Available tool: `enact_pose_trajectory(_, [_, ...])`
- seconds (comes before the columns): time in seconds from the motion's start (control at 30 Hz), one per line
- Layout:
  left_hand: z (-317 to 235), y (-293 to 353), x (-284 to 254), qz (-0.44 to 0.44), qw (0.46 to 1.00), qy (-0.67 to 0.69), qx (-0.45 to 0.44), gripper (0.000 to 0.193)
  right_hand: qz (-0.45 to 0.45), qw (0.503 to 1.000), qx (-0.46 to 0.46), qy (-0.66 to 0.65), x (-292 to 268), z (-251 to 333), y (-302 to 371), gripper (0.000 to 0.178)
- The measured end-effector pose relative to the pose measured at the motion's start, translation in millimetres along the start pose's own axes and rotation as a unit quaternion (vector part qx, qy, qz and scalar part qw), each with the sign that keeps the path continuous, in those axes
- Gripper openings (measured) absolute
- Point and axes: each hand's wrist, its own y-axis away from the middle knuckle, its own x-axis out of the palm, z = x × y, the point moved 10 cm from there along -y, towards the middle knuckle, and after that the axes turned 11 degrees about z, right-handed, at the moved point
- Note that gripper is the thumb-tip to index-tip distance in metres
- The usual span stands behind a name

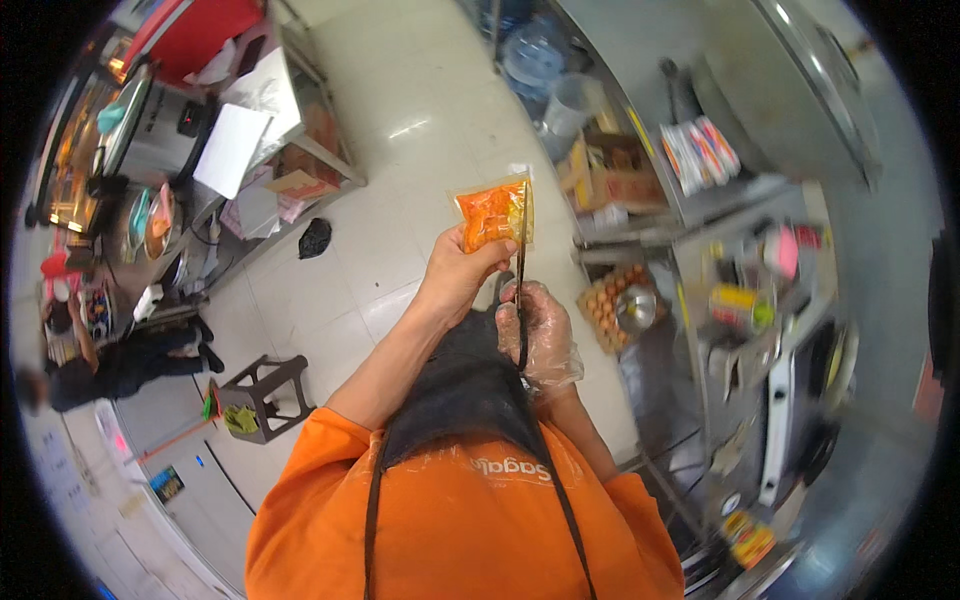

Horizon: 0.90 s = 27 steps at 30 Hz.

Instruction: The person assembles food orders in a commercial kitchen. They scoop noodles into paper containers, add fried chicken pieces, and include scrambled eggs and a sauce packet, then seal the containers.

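My left hand (pixel 459 272) is closed on the lower edge of a transparent plastic packet (pixel 486 213) with orange contents, thumb across its front. In a loose see-through plastic glove, my right hand (pixel 547 332) grips a pair of dark scissors (pixel 521 283). Seen nearly edge-on, the blades point away from me and lie along the packet's right side; whether they are parted or cutting into the plastic I cannot tell. Both hands are held close together in front of my dark apron (pixel 465 385).
To the right stand metal shelves with a tray of eggs (pixel 603 305), a small metal bowl (pixel 636 308) and a cardboard box (pixel 622 178). On the left are a dark plastic stool (pixel 268 400), a black bag (pixel 314 238) on the floor, a metal table (pixel 275 105) and another person (pixel 130 368).
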Motion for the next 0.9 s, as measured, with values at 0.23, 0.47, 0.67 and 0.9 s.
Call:
enact_pose_trajectory(0.23, [-125.2, -138.0, -110.9, -0.135, 0.988, -0.071, 0.024, 0.016, 0.17, 0.98, 0.023, 0.1, 12.9, 55.8, -239.3, 0.034])
enact_pose_trajectory(0.47, [-268.4, -319.0, -236.7, -0.163, 0.985, -0.035, 0.046, 0.013, 0.239, 0.953, 0.017, 0.187, 36.7, 99.8, -516.9, 0.045])
enact_pose_trajectory(0.67, [-419.5, -455.3, -319.3, -0.159, 0.976, -0.143, 0.03, 0.014, 0.226, 0.959, -0.034, 0.17, 70.7, 164.4, -723.7, 0.039])
enact_pose_trajectory(0.9, [-559.0, -654.9, -452.7, -0.134, 0.982, -0.131, 0.031, 0.018, 0.226, 0.935, -0.048, 0.268, 94.8, 212.0, -1010.4, 0.049])
